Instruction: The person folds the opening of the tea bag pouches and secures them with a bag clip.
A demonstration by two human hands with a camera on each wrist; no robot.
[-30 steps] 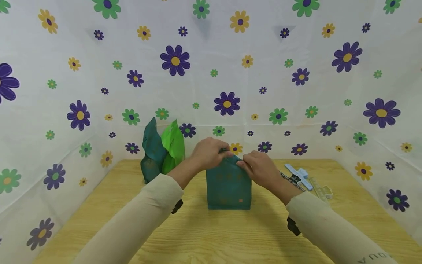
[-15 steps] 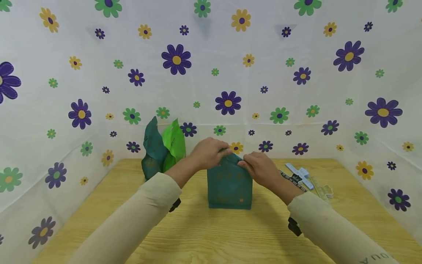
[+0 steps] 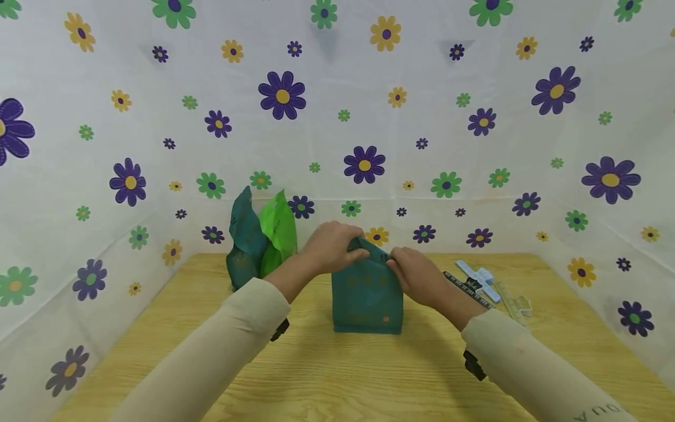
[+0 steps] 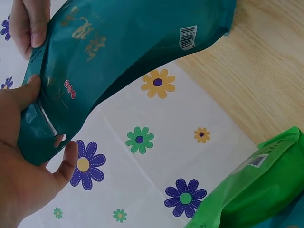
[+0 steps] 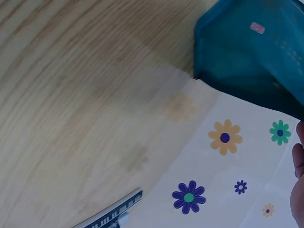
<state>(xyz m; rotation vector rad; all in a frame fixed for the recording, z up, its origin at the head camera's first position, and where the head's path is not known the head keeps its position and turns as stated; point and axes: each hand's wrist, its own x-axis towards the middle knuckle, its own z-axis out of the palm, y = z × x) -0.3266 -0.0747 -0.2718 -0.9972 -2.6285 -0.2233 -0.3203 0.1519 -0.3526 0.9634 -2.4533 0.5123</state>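
Observation:
A teal pouch bag (image 3: pixel 367 299) with gold lettering stands upright on the wooden table in the head view. My left hand (image 3: pixel 333 247) grips its top edge at the left corner. With thumb and fingers, my right hand (image 3: pixel 419 274) pinches the top edge at the right corner. The left wrist view shows the left hand (image 4: pixel 23 166) with its thumb on the bag's top strip, close to a slit and a small notch. Only the fingers of the right hand (image 5: pixel 298 175) show at the edge of the right wrist view, beside the bag (image 5: pixel 237 52).
Another teal bag (image 3: pixel 245 246) and a bright green bag (image 3: pixel 278 231) stand at the back left. Behind my right forearm lie a black patterned clip (image 3: pixel 466 287), a light blue clip (image 3: pixel 479 280) and a pale yellowish clip (image 3: pixel 511 302). A flowered sheet (image 3: pixel 364 117) surrounds the table.
The right hand has shifted slightly down and to the right along the bag's top edge. The left thumb has dropped a little, and more of the top strip now shows between the hands.

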